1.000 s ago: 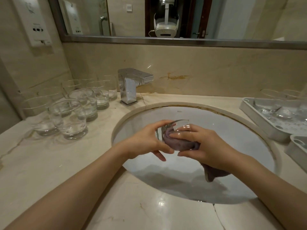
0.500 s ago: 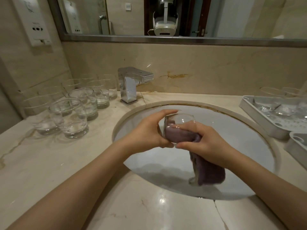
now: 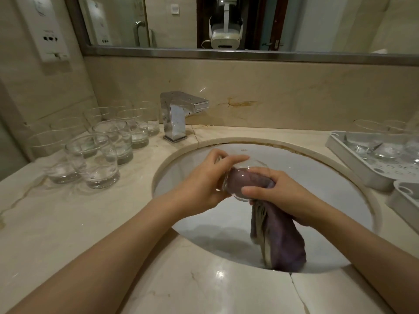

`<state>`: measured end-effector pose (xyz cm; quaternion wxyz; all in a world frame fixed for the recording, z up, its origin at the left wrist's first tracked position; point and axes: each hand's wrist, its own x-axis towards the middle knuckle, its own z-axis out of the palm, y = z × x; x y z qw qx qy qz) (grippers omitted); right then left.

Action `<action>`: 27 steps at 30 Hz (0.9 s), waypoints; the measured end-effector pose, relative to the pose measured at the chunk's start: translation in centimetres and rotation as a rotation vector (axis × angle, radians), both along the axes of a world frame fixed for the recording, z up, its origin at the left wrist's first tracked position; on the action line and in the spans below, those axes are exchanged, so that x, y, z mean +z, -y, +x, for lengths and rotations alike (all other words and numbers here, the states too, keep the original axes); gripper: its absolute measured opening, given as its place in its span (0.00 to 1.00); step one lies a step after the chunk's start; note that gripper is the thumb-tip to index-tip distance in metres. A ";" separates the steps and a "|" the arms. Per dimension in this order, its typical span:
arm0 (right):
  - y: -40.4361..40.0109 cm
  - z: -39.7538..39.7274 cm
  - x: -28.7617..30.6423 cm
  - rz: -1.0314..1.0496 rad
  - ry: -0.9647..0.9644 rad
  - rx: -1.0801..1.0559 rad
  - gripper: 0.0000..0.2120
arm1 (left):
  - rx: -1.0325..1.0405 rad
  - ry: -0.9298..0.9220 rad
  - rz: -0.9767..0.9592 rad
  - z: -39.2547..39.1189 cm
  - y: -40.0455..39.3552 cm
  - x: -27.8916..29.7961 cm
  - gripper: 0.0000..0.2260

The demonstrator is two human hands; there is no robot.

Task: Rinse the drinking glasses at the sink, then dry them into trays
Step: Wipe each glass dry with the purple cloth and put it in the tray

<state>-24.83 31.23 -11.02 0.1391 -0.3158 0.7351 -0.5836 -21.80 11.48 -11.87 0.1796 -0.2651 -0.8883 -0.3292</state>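
We are at the drying step: over the sink, our left hand grips a glass on its side, while our right hand grips the purple cloth stuffed inside. Next, we judge, it goes into the tray right of the sink.
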 end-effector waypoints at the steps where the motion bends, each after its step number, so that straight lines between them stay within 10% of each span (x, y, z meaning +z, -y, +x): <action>1: 0.0 0.2 0.3 -0.026 0.149 0.053 0.14 | -0.007 -0.116 -0.103 0.0 0.1 -0.1 0.31; 6: 0.3 0.4 0.4 -0.075 0.067 0.006 0.20 | 0.007 -0.003 0.053 0.1 0.2 1.0 0.33; 10: -0.2 0.0 -0.9 0.270 -0.739 -0.106 0.23 | -0.078 0.635 0.511 0.7 0.1 1.7 0.34; 13: -0.6 -0.7 -1.1 0.386 -0.929 -0.116 0.27 | -0.159 0.755 0.600 0.8 0.6 2.1 0.31; 22: 0.5 0.7 0.3 -0.066 0.165 0.006 0.19 | -0.051 -0.029 -0.053 0.1 0.6 1.1 0.32; 27: 0.5 0.9 0.6 -0.054 0.102 -0.004 0.18 | -0.011 0.071 0.059 0.2 0.5 1.0 0.36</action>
